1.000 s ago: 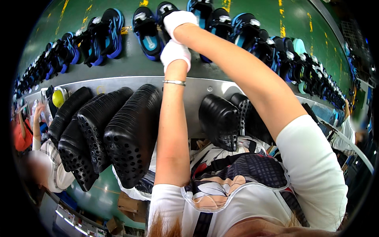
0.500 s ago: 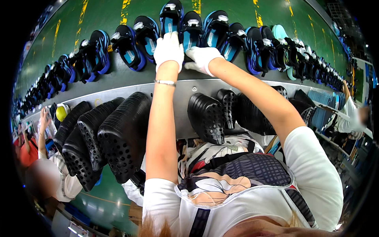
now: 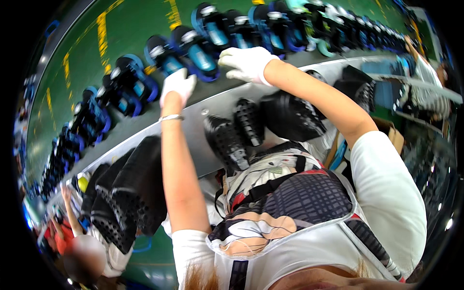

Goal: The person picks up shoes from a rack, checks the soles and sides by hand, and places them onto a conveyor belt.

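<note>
Both my hands wear white gloves and reach toward a row of black and blue shoes with light-blue insoles. My left hand (image 3: 179, 88) is at the heel of a shoe (image 3: 164, 55); its thumb stands apart from its fingers, and I cannot tell whether it touches the shoe. Farther right, my right hand (image 3: 249, 65) has its fingers spread and holds nothing. It is just right of the heel of another shoe (image 3: 199, 54), below the shoes in the middle of the row. Motion blurs the shoes slightly.
A metal ledge (image 3: 193, 123) runs before me. Stacks of black perforated shoe-shaped pieces stand along it, left (image 3: 140, 188) and right (image 3: 290, 116). Behind the row lies a green surface (image 3: 135, 24) with yellow marks. Other people are at the far left (image 3: 111, 251) and right (image 3: 427, 87).
My view has tilted, so the row slants down to the left. My left hand has drawn back from the shoe it was on. My right hand has moved away from the left, fingers spread.
</note>
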Demonstrator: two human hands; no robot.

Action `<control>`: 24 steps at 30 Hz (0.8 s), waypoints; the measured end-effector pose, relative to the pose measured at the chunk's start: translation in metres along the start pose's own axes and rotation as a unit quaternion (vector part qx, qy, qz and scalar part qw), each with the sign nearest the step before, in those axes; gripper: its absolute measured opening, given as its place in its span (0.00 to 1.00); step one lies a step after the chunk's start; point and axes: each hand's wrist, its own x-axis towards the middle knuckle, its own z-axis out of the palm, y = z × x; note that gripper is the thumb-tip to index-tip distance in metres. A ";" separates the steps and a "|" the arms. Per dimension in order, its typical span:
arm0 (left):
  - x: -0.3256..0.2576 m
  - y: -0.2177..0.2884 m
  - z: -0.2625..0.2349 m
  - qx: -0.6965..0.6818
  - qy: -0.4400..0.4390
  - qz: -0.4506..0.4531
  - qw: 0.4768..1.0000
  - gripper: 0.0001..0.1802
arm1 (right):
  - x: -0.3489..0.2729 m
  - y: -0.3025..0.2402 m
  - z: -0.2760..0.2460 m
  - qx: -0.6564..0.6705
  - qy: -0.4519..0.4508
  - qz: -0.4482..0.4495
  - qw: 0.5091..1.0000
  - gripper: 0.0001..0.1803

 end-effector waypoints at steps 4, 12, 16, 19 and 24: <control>0.027 -0.039 0.018 -0.021 0.013 -0.038 0.999 0.29 | -0.099 0.020 -0.031 0.006 0.050 0.086 0.995 0.20; 0.012 -0.036 0.004 0.016 0.040 -0.072 0.996 0.32 | -0.321 0.096 -0.045 -0.016 0.203 0.446 0.872 0.15; -0.019 -0.026 0.014 0.069 0.209 0.001 0.975 0.30 | -0.376 0.114 -0.015 0.026 0.179 0.523 0.833 0.15; -0.058 -0.006 -0.001 0.037 0.293 -0.015 0.955 0.29 | -0.390 0.120 -0.002 0.056 0.179 0.499 0.846 0.18; -0.116 0.011 -0.006 -0.014 0.295 -0.012 0.955 0.26 | -0.375 0.098 0.018 0.116 0.229 0.394 0.883 0.25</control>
